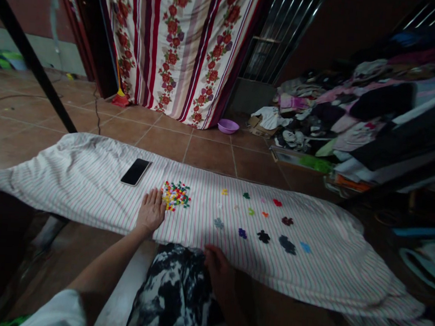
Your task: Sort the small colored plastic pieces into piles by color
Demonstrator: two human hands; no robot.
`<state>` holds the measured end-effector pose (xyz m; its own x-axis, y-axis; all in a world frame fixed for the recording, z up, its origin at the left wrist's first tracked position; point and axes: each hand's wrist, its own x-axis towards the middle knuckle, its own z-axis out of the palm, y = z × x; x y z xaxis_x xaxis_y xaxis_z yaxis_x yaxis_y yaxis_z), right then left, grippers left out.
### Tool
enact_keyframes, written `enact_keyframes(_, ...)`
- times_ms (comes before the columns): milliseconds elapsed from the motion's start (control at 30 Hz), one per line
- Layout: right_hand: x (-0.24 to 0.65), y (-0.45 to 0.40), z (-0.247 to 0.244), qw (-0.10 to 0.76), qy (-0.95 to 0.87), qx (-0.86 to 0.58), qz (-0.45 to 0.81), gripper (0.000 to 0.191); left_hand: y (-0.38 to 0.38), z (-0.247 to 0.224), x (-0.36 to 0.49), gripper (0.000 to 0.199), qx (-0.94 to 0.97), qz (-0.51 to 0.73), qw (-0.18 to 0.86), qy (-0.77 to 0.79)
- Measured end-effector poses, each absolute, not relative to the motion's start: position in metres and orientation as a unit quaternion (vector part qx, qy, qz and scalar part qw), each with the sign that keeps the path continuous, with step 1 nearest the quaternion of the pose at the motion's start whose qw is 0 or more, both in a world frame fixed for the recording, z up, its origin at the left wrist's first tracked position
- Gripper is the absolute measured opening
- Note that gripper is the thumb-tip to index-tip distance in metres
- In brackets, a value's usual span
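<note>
My left hand point(151, 211) lies flat on the striped cloth point(98, 194), palm down with fingers stretched out. Its edge touches the left side of a pile of small mixed-colour pieces point(176, 195). My right hand point(221, 271) is at the near edge of the cloth, above my lap, its fingers curled together; what they hold, if anything, is hidden. To the right lie small single-colour groups, among them a yellow group point(225, 191), a red group point(277, 203), a purple group point(242, 233), a black group point(263, 236) and a dark grey group point(287, 244).
A phone point(136, 171) lies on the cloth left of the mixed pile. Beyond the tiled floor hangs a floral curtain point(173, 49), with a purple basin point(228, 126) at its foot. Heaped clothes point(331, 106) fill the right side. Dark poles rise at both sides.
</note>
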<state>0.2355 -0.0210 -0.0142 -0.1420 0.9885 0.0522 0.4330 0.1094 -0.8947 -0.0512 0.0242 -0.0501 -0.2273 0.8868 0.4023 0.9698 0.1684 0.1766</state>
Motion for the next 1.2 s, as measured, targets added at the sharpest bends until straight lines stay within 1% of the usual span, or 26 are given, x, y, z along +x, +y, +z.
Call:
enact_keyframes(200, 0.182, 0.034, -0.012, 0.354, -0.723, -0.487, 0.339, 0.033, 0.026, -0.052, -0.051, 0.054, -0.582, -0.232, 0.116, -0.771)
enact_keyframes(367, 0.136, 0.085, -0.003, 0.326, -0.778, -0.443, 0.304, 0.03, 0.027, -0.054, -0.053, 0.049, -0.602, -0.225, 0.1, -0.759)
enact_keyframes(567, 0.092, 0.134, 0.004, 0.218, -0.803, -0.489, 0.263, 0.029, 0.025, -0.047, -0.052, 0.053, -0.621, -0.2, 0.069, -0.755)
enact_keyframes(767, 0.071, 0.155, 0.011, 0.13, -0.811, -0.524, 0.224, 0.026, 0.024, -0.04, -0.048, 0.053, -0.617, -0.191, 0.069, -0.76)
enact_keyframes(933, 0.06, 0.163, 0.009, 0.08, -0.819, -0.53, 0.204, 0.026, 0.024, -0.04, -0.047, 0.053, -0.617, -0.182, 0.069, -0.763)
enact_keyframes(1033, 0.056, 0.165, 0.009, 0.072, -0.822, -0.526, 0.204, 0.025, 0.025, -0.041, -0.048, 0.053, -0.617, -0.189, 0.076, -0.76)
enact_keyframes(1200, 0.058, 0.162, 0.013, 0.102, -0.815, -0.526, 0.221, 0.021, 0.024, -0.041, -0.049, 0.054, -0.62, -0.194, 0.073, -0.756)
